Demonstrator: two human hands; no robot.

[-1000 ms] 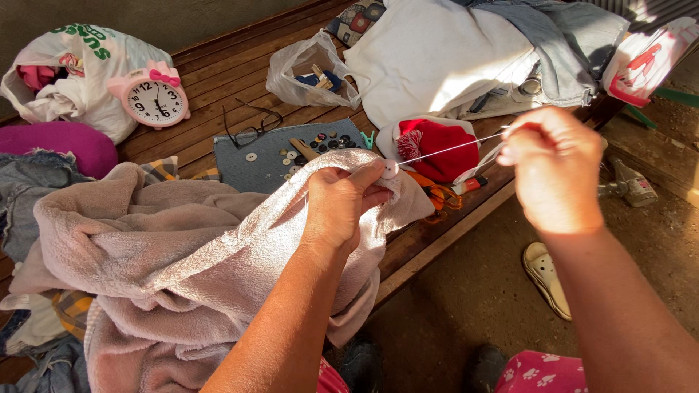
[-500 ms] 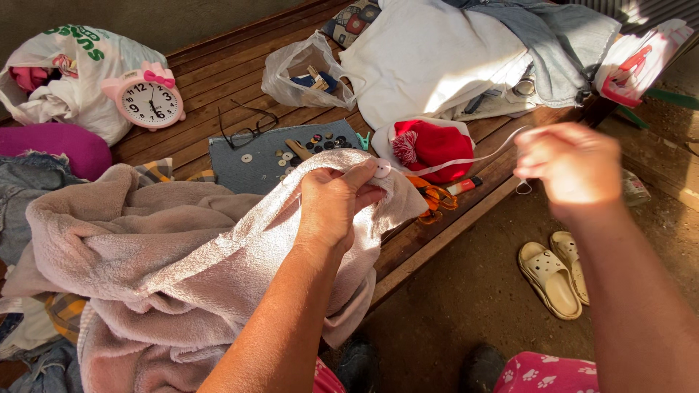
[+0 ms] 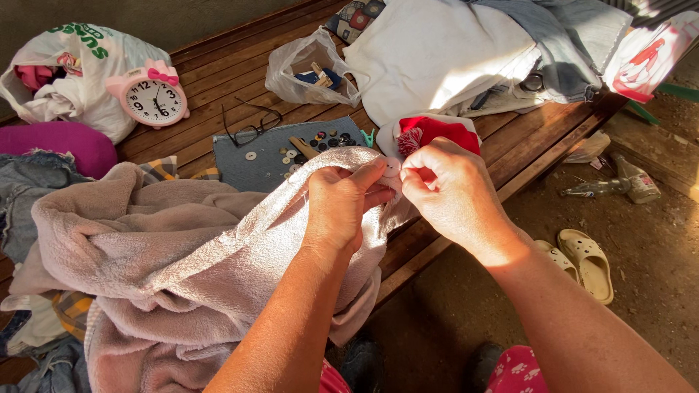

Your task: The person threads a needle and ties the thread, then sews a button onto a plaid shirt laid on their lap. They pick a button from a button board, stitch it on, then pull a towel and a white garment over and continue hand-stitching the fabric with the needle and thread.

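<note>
Pinching the hem of the fleece garment (image 3: 182, 269), my left hand (image 3: 338, 207) has thumb and forefinger closed tight on a fold of it, just beside the front edge of the wooden platform (image 3: 218, 80). My right hand (image 3: 451, 193) meets it fingertip to fingertip, fingers drawn shut on something very small at the same spot; I take it for a needle or thread, though the view is too coarse to be sure. A small pale disc, likely a button (image 3: 392, 167), sits between the two thumbs. My judgement: the step in hand is stitching at the hem, and the next move calls for a steady grip on the fold while the right hand draws away along the stitch line. The garment looks thick, soft and dusty pink, heaped across the platform's front-left corner and spilling over its edge. Loose buttons lie on a denim scrap (image 3: 240, 167) behind the hands; a pink alarm clock (image 3: 151, 98) stands towards the back-left corner.
</note>
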